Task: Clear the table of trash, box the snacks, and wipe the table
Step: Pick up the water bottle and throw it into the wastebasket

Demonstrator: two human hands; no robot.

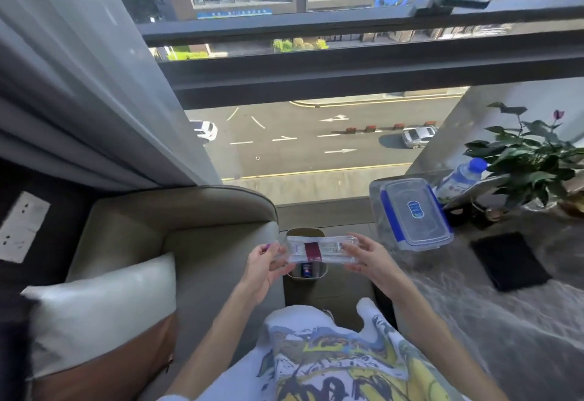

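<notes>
We hold a clear plastic wrapper (320, 250) by its ends, left hand (264, 269) and right hand (368, 260) pinching it directly above the small trash bin (308, 274) on the floor, which already holds a can. We judge trash-clearing nearly done; on the table (521, 315) to the right, the lidded snack box (414, 212), water bottle (463, 176) and dark cloth (508, 260) remain, and boxing and wiping look unstarted.

The near part of the surface (474, 321) is left bare, so free passage is offered there. Toward its far edge, room is taken up by a lidded container (414, 214), a dark pad (508, 261), a bottle (461, 177) and a plant (531, 157). The bin (308, 271) mouth is partly covered by the clear package (319, 250) held above it.
</notes>
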